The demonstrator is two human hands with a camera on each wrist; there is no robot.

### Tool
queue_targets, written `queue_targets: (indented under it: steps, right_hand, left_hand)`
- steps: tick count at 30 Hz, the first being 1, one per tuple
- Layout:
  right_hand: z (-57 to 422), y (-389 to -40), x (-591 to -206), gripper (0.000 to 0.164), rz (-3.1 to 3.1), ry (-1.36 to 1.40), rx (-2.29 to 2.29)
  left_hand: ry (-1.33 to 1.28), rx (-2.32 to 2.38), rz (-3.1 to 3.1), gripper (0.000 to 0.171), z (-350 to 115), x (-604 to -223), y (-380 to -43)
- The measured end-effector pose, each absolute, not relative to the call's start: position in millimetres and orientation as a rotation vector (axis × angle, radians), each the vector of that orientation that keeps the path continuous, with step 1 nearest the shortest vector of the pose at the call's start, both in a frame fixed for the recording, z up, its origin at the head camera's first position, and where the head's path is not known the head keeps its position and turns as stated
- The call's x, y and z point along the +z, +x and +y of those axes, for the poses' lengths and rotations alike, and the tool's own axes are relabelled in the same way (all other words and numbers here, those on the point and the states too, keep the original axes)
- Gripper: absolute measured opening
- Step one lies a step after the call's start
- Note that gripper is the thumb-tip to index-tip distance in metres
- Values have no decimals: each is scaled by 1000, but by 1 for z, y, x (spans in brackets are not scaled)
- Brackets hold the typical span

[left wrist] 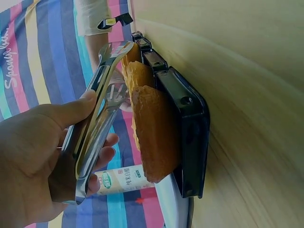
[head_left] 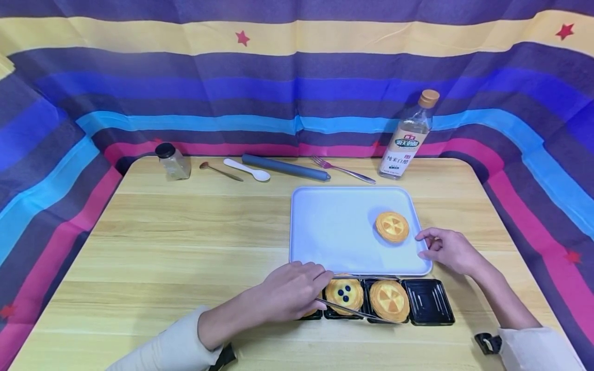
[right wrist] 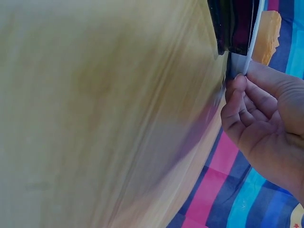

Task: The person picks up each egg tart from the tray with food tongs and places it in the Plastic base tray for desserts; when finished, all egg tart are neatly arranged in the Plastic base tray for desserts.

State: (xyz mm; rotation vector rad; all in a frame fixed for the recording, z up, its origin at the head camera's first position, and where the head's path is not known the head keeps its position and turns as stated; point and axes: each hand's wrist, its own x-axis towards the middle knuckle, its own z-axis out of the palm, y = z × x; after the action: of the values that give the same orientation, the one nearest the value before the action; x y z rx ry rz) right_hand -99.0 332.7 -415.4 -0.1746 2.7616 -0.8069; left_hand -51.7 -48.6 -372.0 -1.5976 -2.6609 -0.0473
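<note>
My left hand grips metal tongs, held above a row of black plastic containers. The tongs' arms spread on either side of a tart with several dark berries and a tart with a wedge pattern, apart at the tips. Another tart sits at the row's left end, mostly hidden under the hand in the head view. The rightmost container holds no tart. My right hand pinches the right rim of a pale tray, on which one wedge-patterned tart lies.
Along the table's back edge lie a jar with a black lid, a small brown-ended spoon, a white spoon, a blue-grey rod and a fork. A vinegar bottle stands behind the tray. Striped cloth surrounds the table.
</note>
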Motion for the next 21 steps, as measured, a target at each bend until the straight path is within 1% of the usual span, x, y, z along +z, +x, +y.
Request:
queue_targets:
  steps: [15,21]
  right_hand:
    - [333,-99,-413,31,2753,-168,-805]
    - [334,-99,-414,30,2755,-171,-800]
  left_hand:
    - [-1590,-61,-2663,48,-49,-373,-53]
    - [-1592,-48,-2696,54,-50,-371,-52]
